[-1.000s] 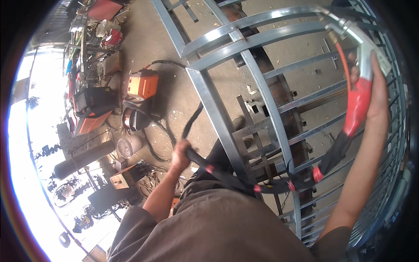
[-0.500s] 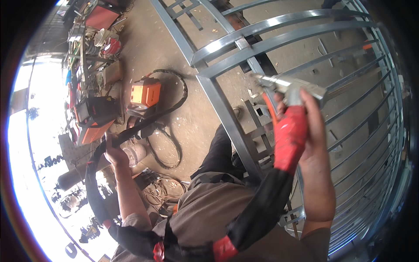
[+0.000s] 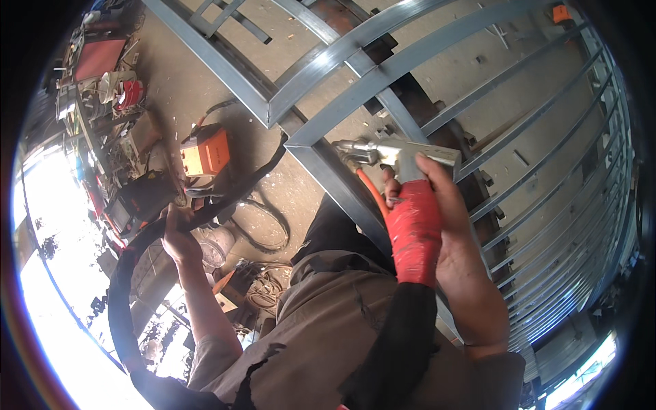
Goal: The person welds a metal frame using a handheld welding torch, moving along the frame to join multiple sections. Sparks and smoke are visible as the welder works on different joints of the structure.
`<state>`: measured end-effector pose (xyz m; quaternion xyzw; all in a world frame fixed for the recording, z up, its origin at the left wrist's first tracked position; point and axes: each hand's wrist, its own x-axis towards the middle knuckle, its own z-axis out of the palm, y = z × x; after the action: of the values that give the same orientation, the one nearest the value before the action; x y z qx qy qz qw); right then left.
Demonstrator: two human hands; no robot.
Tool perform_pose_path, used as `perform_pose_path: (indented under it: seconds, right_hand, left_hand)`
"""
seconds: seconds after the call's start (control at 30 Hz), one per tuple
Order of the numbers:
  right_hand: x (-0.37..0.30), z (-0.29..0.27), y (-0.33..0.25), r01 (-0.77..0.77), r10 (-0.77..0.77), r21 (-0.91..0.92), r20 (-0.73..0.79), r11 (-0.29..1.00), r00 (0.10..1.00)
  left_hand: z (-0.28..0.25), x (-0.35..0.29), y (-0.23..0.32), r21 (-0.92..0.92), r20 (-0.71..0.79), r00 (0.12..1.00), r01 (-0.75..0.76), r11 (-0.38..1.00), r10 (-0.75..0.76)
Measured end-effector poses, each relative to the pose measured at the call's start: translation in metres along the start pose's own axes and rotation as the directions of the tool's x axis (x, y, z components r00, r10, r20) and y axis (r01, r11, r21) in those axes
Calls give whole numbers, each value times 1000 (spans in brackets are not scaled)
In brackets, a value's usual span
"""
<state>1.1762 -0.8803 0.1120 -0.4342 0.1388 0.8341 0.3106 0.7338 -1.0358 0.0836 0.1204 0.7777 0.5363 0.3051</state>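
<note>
My right hand [image 3: 451, 229] is closed round the red-taped grip of a handheld laser welding gun [image 3: 418, 157]. The gun has a silver box-shaped body and a metal nozzle pointing left, with a thin orange hose [image 3: 371, 188] beside the grip. Its nozzle is just above the corner of a grey steel tube frame [image 3: 335, 179]; whether they touch, I cannot tell. From the grip a thick black-sleeved cable [image 3: 126, 294] loops down past my body and up on the left. There my left hand [image 3: 179, 236] is wrapped round that cable.
Curved tubes and several parallel bars of the steel gate [image 3: 519, 89] stretch to the right. An orange machine [image 3: 207, 154] stands on the floor at left, near looped dark cable. Buckets [image 3: 116, 87] and tools crowd the far left. Coiled hose [image 3: 266, 290] lies near my legs.
My right hand has brought the welding gun left and slightly down, toward the frame's corner. My view has shifted, so the frame sits further left. The left hand keeps its hold on the cable.
</note>
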Motion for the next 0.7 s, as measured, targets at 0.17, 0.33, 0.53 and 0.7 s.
perform_pose_path:
  seconds: [0.17, 0.33, 0.53, 0.7]
  right_hand:
    - [5, 16, 6, -50, 54, 67, -52, 996, 997]
    - [4, 25, 5, -35, 38, 27, -104, 999, 994]
    - [10, 13, 5, -27, 26, 39, 24, 999, 999]
    - [18, -4, 8, -125, 97, 159, 173, 979, 980]
  left_hand:
    - [7, 16, 1, -39, 37, 999, -36, 999, 38]
    - [15, 15, 3, -68, 47, 999, -8, 998, 11]
    - [23, 9, 11, -42, 34, 999, -27, 999, 29]
    - [26, 6, 12, -40, 8, 1000, -22, 999, 22]
